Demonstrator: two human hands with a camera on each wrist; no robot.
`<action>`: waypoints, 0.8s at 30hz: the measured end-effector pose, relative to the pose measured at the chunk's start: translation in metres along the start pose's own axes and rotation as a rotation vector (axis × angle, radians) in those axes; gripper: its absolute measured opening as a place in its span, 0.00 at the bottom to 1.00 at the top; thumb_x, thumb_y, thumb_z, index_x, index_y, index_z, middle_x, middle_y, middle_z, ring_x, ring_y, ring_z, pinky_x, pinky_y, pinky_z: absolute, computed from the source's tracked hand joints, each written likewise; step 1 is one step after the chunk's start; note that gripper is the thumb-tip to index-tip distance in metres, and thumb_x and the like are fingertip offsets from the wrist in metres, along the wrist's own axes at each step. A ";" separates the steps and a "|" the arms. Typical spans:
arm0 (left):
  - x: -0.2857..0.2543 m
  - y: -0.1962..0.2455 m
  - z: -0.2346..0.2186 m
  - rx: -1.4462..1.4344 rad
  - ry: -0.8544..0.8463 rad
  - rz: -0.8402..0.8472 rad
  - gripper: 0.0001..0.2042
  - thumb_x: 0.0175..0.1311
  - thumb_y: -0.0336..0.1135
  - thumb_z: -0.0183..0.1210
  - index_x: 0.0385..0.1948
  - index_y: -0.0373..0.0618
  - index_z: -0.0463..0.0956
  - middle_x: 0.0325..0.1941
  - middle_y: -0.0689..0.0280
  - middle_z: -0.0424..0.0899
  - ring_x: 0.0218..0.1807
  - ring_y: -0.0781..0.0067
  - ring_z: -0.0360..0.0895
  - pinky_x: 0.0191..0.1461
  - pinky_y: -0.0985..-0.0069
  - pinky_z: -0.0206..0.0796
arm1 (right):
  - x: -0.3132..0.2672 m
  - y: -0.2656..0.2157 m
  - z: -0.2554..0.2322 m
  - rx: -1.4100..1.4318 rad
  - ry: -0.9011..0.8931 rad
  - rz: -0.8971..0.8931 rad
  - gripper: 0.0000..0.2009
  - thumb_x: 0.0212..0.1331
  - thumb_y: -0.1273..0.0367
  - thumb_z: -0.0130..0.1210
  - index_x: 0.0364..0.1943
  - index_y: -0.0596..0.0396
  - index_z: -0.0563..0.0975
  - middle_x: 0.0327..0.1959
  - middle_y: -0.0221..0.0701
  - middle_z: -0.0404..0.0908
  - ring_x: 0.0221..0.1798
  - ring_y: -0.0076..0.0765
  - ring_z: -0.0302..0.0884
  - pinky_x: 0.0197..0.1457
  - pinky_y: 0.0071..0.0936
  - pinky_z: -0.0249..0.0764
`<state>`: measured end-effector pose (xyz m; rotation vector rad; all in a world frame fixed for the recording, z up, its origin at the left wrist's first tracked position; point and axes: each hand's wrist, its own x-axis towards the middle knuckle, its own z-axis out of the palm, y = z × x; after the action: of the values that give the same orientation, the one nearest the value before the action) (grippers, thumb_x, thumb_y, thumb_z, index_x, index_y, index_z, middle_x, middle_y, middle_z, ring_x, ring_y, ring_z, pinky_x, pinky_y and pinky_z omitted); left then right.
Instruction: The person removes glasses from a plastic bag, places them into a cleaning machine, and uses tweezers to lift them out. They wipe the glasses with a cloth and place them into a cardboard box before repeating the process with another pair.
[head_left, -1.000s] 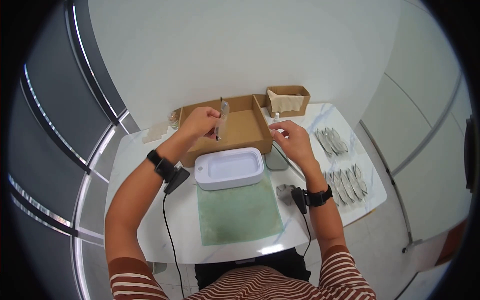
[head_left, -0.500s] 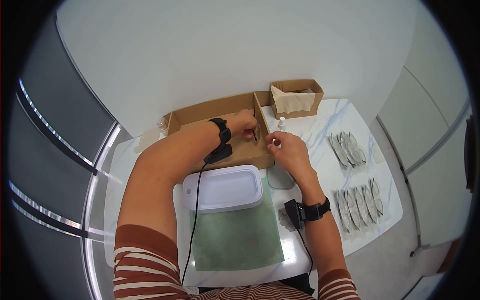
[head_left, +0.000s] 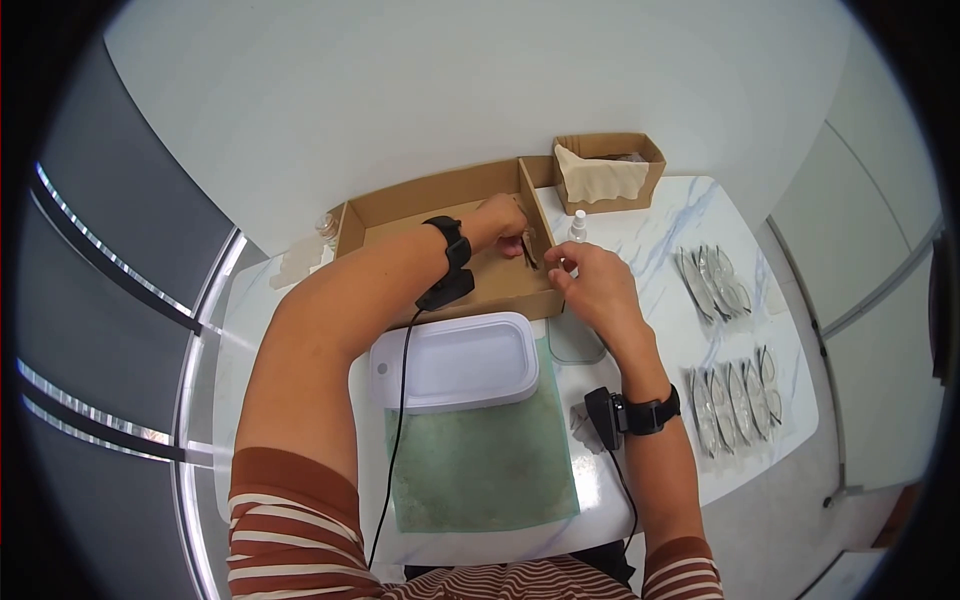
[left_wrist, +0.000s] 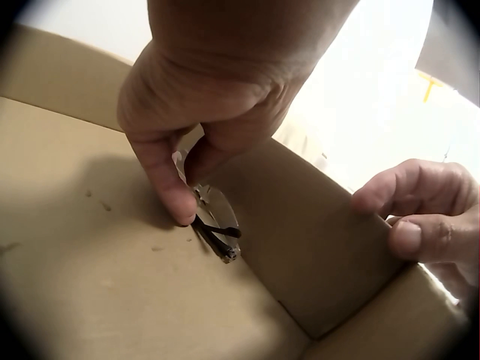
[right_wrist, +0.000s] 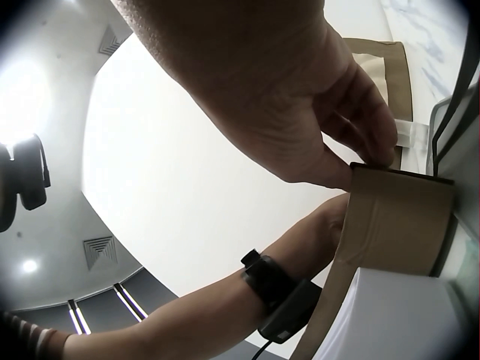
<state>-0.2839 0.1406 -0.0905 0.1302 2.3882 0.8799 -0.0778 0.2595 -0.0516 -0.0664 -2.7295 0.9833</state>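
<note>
Left hand: point(head_left: 503, 220) thumb and finger nearly closed, pinching a pair of glasses point(left_wrist: 214, 238).
Right hand: point(head_left: 598, 283) fingers curled at the near right corner of the cardboard box point(head_left: 430, 190), seemingly pinching its edge, with no glasses in it.
Glasses: upper centre of the head view, inside the box, beside its right wall; whether they touch the floor I cannot tell.
Long axis: upper left to lower right in the left wrist view, roughly along the foot of that wall.
Nearer hand: the left, touching them; the right is off to the right, beyond the wall.
Small box: point(head_left: 600, 145) upper right, a pale cloth point(head_left: 605, 182) draped over its front; other contents unclear.
White tub: point(head_left: 455, 403) centre, below the box, nothing visible inside.
</note>
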 end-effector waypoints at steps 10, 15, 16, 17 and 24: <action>-0.124 -0.015 -0.052 0.069 0.159 0.307 0.09 0.68 0.33 0.60 0.29 0.39 0.82 0.31 0.60 0.88 0.30 0.68 0.88 0.34 0.73 0.82 | -0.005 -0.009 -0.006 -0.005 0.337 -0.142 0.09 0.63 0.65 0.61 0.44 0.48 0.86 0.39 0.34 0.86 0.42 0.43 0.84 0.45 0.40 0.79; -0.239 -0.027 -0.053 -0.066 0.291 0.454 0.15 0.69 0.40 0.61 0.22 0.44 0.76 0.23 0.69 0.79 0.23 0.80 0.74 0.25 0.77 0.67 | -0.036 -0.048 -0.031 0.250 0.487 -0.315 0.07 0.62 0.67 0.62 0.40 0.51 0.86 0.36 0.34 0.86 0.37 0.39 0.84 0.41 0.35 0.78; -0.246 -0.035 -0.047 -0.140 0.356 0.566 0.16 0.72 0.41 0.59 0.22 0.44 0.75 0.21 0.71 0.75 0.21 0.83 0.68 0.23 0.78 0.61 | -0.046 -0.055 -0.033 0.338 0.476 -0.347 0.06 0.62 0.68 0.62 0.39 0.52 0.87 0.35 0.35 0.86 0.35 0.38 0.84 0.40 0.33 0.78; -0.257 -0.038 -0.037 -0.214 0.408 0.679 0.17 0.74 0.43 0.57 0.22 0.45 0.74 0.19 0.74 0.71 0.19 0.85 0.63 0.21 0.79 0.55 | -0.056 -0.061 -0.032 0.397 0.452 -0.371 0.06 0.61 0.69 0.62 0.38 0.53 0.87 0.34 0.35 0.86 0.33 0.39 0.84 0.39 0.33 0.78; -0.322 -0.038 0.043 -0.574 0.101 0.801 0.15 0.81 0.44 0.49 0.32 0.48 0.71 0.18 0.79 0.63 0.17 0.89 0.53 0.18 0.84 0.43 | -0.131 -0.084 -0.057 0.111 0.173 -0.452 0.09 0.61 0.63 0.61 0.35 0.53 0.87 0.31 0.38 0.86 0.34 0.51 0.82 0.37 0.44 0.76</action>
<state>0.0093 0.0451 0.0183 0.8600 2.0476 1.9277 0.0664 0.2141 0.0170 0.4428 -2.3736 0.9383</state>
